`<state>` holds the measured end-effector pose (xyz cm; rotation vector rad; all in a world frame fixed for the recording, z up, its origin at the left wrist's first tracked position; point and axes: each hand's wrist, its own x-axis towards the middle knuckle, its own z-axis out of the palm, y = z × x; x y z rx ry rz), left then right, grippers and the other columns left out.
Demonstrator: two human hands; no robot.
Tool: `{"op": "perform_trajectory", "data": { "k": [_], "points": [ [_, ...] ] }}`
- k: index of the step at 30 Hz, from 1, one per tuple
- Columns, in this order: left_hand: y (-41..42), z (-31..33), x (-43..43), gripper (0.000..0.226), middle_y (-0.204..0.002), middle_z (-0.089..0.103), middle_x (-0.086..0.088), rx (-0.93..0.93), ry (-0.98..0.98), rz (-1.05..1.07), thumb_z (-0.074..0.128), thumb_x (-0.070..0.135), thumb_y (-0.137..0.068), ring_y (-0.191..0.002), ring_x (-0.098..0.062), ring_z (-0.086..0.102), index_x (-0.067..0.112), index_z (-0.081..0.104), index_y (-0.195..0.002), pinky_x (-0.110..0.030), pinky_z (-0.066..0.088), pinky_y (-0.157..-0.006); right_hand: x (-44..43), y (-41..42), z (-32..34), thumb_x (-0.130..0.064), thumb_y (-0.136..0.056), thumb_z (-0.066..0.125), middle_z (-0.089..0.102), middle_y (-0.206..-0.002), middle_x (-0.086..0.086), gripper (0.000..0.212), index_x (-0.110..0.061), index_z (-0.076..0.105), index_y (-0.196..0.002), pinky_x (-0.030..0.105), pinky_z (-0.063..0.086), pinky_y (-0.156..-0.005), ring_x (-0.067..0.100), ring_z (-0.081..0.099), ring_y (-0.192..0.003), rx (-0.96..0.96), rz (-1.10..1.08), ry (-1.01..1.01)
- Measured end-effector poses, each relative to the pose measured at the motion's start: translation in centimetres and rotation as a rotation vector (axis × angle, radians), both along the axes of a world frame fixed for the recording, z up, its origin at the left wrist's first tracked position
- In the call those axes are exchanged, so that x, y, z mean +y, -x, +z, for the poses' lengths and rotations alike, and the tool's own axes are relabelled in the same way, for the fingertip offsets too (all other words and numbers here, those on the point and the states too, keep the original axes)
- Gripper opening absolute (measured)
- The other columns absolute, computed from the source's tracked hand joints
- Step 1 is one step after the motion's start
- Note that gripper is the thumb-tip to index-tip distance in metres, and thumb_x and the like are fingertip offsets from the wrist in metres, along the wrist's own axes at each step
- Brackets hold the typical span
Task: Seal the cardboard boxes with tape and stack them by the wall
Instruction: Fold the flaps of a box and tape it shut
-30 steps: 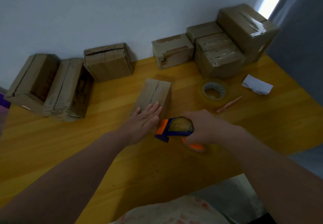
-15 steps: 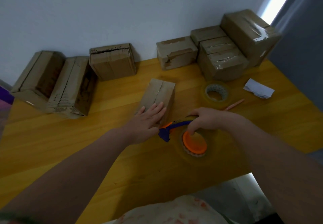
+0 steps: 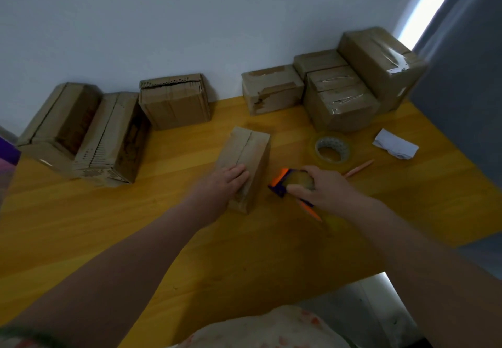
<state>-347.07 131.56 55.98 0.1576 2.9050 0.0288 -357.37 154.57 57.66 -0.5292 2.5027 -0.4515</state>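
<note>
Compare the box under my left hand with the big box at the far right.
The middle box shows a bare, untaped seam; the big box carries shiny tape across its top. The middle box lies apart, pressed by the left hand; the big box stands by the wall among other boxes. Both are plain brown cardboard.

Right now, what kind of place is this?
Probably a small packing workspace: a wooden table against a plain wall, taped cardboard boxes stacked in the corner, and a spare tape roll lying nearby.
</note>
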Motion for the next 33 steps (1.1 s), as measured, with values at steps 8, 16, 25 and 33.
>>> {"op": "perform_trajectory", "data": {
  "k": [8,16,25,33],
  "points": [
    [1.0,3.2,-0.4,0.037,-0.126,0.054,0.000,0.146,0.073,0.100,0.051,0.018,-0.094,-0.111,-0.021,0.054,0.024,0.051,-0.130,-0.034,0.051,-0.081,0.8,-1.5,-2.3,-0.027,-0.098,0.052,0.045,-0.138,0.011,0.068,-0.027,0.012,-0.153,0.042,0.047,-0.095,0.030,0.050,-0.122,0.143,0.058,-0.117],
    [3.9,11.0,-1.2,0.020,-0.100,0.066,-0.003,0.245,-0.006,0.131,0.050,0.017,-0.095,-0.097,-0.021,0.060,0.017,0.067,-0.105,-0.037,0.051,-0.081,0.5,-2.6,-2.7,-0.025,-0.097,0.055,0.058,-0.118,0.006,0.073,-0.029,0.009,-0.153,0.034,0.054,-0.078,0.023,0.061,-0.102,0.102,0.185,-0.245],
    [3.4,9.0,1.1,0.023,-0.103,0.063,0.005,-0.118,-0.137,0.079,0.056,0.006,-0.089,-0.100,-0.016,0.060,0.024,0.067,-0.100,-0.027,0.048,-0.079,-1.6,-2.5,0.0,-0.029,-0.097,0.056,0.057,-0.129,-0.001,0.043,-0.022,0.049,-0.139,0.023,0.041,-0.089,0.014,0.054,-0.113,0.067,-0.009,0.301],
    [-0.8,7.6,2.2,0.036,-0.127,0.056,0.004,0.388,-0.272,0.217,0.052,0.019,-0.094,-0.117,-0.018,0.049,0.024,0.054,-0.129,-0.031,0.042,-0.093,-3.3,-3.8,-0.4,-0.018,-0.098,0.055,0.054,-0.133,-0.006,0.042,-0.022,0.049,-0.139,0.011,0.044,-0.076,0.003,0.052,-0.111,-0.368,-0.160,0.706]
  ]
}}
